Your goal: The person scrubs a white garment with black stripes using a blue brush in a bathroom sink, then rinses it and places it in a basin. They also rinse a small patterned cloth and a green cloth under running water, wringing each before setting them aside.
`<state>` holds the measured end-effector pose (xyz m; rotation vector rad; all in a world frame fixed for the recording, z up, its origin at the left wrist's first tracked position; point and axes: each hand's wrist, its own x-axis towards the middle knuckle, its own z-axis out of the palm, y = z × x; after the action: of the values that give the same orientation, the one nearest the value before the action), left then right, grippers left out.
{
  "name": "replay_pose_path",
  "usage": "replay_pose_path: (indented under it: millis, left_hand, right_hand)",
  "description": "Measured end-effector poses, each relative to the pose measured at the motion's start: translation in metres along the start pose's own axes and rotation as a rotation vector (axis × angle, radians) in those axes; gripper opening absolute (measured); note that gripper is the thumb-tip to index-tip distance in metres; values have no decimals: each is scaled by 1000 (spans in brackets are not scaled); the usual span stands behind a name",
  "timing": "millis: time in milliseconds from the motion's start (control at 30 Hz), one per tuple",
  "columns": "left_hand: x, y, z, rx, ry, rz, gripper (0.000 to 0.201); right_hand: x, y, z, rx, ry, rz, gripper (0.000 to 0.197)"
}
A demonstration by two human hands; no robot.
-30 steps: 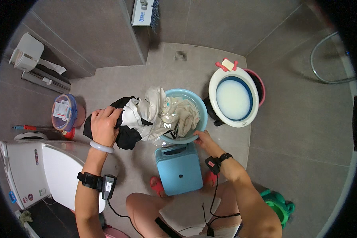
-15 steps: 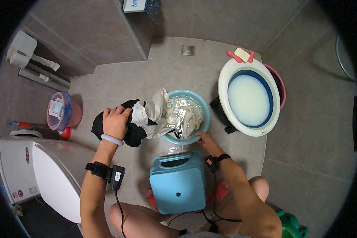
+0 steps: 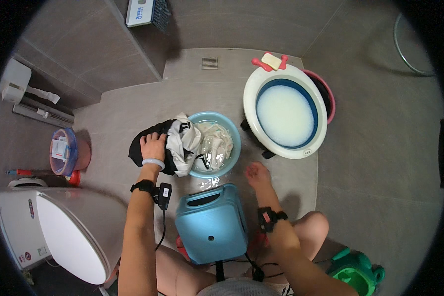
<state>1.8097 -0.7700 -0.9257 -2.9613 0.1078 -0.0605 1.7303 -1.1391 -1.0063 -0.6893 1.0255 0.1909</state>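
I saw clothes (image 3: pixel 183 148) hung over the left rim of the bowl (image 3: pixel 237 143), partly inside it. The left hand (image 3: pixel 154 147) was spread over them; I couldn't tell how tight. Firm holding seemed best. Near the bowl's right, the right hand (image 3: pixel 258 175) curled loosely, empty.

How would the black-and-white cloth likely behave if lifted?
The cloth would probably be floppy, judging by its loose folds. It may feel heavy for its size, since it appears to trail into the water-filled blue basin.
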Motion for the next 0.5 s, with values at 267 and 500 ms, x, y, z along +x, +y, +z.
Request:
replay_pose_path:
  millis: [267,500]
  left_hand:
    - [-17,-11,37,-382,-603,-413,90]
    - [-39,-43,39,-642,-698,-253,93]
  right_hand:
    - [-123,-78,-1,31,229,-653,41]
    - [-135,-121,12,-50,86,-679,41]
